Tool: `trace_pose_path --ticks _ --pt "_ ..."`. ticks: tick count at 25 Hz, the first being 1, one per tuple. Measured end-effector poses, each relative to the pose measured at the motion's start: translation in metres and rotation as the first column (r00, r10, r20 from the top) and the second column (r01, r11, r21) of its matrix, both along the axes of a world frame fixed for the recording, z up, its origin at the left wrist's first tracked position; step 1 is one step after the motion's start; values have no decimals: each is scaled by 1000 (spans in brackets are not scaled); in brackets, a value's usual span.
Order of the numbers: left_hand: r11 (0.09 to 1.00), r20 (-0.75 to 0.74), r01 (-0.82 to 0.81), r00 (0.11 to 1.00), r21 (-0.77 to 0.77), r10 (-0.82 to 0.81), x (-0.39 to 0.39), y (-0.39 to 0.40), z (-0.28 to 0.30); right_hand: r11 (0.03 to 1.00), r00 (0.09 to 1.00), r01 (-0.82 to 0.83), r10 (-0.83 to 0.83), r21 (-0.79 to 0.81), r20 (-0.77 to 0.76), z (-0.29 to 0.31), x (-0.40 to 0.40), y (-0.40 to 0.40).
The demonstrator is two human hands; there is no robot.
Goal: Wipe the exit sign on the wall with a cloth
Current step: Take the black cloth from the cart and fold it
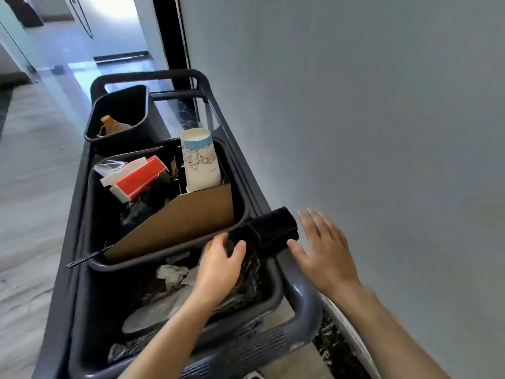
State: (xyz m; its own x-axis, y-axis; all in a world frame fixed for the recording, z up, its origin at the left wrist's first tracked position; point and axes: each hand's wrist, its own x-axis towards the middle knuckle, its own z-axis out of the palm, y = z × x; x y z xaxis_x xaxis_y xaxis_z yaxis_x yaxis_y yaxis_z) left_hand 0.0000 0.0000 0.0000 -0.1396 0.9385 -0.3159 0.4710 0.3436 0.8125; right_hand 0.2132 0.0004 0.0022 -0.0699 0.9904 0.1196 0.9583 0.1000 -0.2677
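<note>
Head view: your left hand [220,265] pinches one end of the black cloth [269,231] at the cart [303,299] rim; your right hand [325,254] hovers open beside it.

No exit sign shows here, only bare wall [382,105]. With the cloth draped over the rim and gripped at just one end, you could let it slip into the bin [240,187] of rubbish and pick up grime, or snag the cardboard [188,222] and tip the paper cup [200,162] as you lift.

Dark cart [247,184]; three bins [240,212] (cloth [270,228] on rim)
</note>
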Motion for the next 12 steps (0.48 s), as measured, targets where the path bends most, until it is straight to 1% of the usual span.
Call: trace_pose_path --ticks 1,2,3,4,5,7,8,9,10,12 --pt "996 109 -32 993 -87 41 4 6 -5 1000 997 9 -11 -28 -72 -6 -1 9" --pt "986 188 -29 980 -163 60 7 11 -10 997 985 17 -31 -81 -169 -8 -2 18" --pt "978 285 -38 954 -206 97 11 15 -13 988 960 45 -83 -146 -267 -12 -2 26" --pt "969 359 -49 923 -244 137 14 20 -10 963 902 66 -170 -262 -397 -12 -4 34" --pt "963 410 -58 897 -264 166 17 26 -15 932 821 77 -261 -355 -508 -17 -5 44" --pt "947 457 -62 864 -315 209 19 35 -19 867 628 64 -420 -495 -655 -23 -5 60" --pt "942 474 -66 851 -330 225 20 39 -19 842 542 40 -470 -537 -697 -24 -4 67" --pt "939 492 -76 836 -335 243 21 41 -22 828 489 12 -493 -560 -719 -27 -3 73" --pt "933 498 -85 827 -349 262 21 44 -25 824 462 -14 -497 -566 -735 -29 -3 77" --pt "924 501 -112 813 -365 297 20 46 -27 842 465 -20 -469 -538 -751 -32 -5 79"
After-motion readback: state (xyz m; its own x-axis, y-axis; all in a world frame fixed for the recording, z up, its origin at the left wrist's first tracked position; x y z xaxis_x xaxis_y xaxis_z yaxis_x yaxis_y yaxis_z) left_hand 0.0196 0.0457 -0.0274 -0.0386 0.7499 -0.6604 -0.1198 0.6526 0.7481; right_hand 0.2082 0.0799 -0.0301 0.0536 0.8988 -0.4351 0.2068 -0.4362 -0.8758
